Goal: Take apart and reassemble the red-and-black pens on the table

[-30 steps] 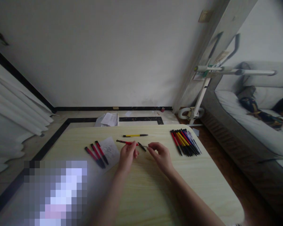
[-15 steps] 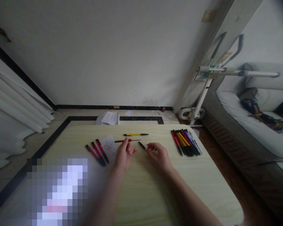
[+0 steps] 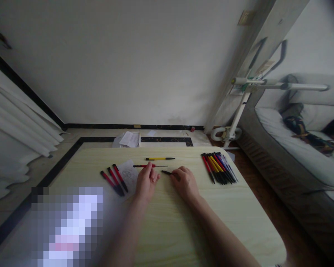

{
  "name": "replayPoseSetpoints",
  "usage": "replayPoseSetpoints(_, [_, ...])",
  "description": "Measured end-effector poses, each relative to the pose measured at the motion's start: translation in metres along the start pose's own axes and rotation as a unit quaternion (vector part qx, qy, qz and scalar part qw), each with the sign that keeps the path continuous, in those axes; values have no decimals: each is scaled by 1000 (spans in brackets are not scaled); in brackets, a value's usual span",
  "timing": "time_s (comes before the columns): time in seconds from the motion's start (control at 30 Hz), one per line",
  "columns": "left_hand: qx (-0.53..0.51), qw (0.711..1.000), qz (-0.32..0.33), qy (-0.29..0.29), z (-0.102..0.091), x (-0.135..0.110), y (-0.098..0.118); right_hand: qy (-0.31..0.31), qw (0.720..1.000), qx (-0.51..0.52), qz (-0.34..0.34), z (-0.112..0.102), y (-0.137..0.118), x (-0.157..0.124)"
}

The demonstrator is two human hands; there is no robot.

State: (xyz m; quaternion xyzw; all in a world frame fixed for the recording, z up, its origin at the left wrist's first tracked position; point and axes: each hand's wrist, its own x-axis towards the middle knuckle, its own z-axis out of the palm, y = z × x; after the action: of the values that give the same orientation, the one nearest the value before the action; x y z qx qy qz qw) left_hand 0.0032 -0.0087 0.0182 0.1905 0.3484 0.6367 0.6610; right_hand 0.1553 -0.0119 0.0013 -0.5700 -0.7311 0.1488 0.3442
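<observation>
My left hand (image 3: 146, 182) is closed around a red pen barrel (image 3: 140, 165). A thin refill (image 3: 162, 166) sticks out of its right end. The fingers of my right hand (image 3: 185, 182) pinch a short black pen part (image 3: 166, 172), which lies almost level with its tip to the left, just below the refill and apart from it. Beyond both hands a yellow and black pen (image 3: 160, 158) rests on the table. Left of my left hand, several red and black pens (image 3: 120, 178) lie partly over a scribbled sheet of paper (image 3: 130, 172).
A row of pens (image 3: 218, 168) in red, yellow and blue lies at the right on the pale wooden table (image 3: 167, 230). A blurred-out bright patch (image 3: 72, 222) covers the lower left. Behind the table are a box with papers (image 3: 129, 139), a wall, exercise equipment (image 3: 241, 111) and a sofa (image 3: 292, 159).
My right hand has turned the black pen part from a slant to nearly level. The red barrel in my left hand has shifted very slightly left.
</observation>
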Motion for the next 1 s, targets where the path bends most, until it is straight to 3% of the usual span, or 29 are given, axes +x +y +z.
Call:
replayPoseSetpoints(0.17, [20,1000,-2,3,1,0,0,21,985,146,85,-3,5,1])
replayPoseSetpoints(0.4, [107,991,61,42,-3,3,-4,63,915,365,162,-4,10,5])
replayPoseSetpoints(0.67, [162,977,114,73,-8,5,-6,63,880,432,190,-7,11,6])
replayPoseSetpoints(1.0, [200,969,116,87,-9,5,-5,59,879,433,191,-6,13,6])
